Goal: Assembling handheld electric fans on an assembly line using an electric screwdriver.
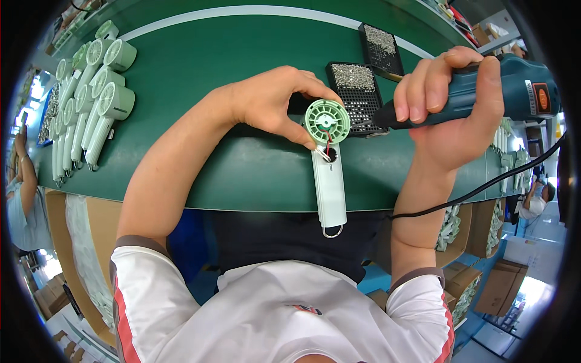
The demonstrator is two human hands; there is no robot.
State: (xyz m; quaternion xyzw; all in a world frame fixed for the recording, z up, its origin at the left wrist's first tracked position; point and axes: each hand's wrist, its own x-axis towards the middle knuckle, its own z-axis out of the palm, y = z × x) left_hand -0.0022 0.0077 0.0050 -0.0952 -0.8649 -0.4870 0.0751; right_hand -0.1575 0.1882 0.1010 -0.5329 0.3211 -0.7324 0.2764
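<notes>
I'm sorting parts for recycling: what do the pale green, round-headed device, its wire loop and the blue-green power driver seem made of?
Pale green, round-headed device: probably moulded plastic, satin finish, judging by thin ribs and even colour.
Thin silvery wire loop: likely smooth metal, given its grey sheen.
Blue-green, barrel-shaped power driver: probably hard plastic casing, satin, from its soft highlights.

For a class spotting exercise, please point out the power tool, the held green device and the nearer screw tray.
Power tool (516, 91): head view, on its teal rear housing.
Held green device (330, 187): head view, on its pale handle.
Nearer screw tray (358, 99): head view, on its black perforated grid.
</notes>
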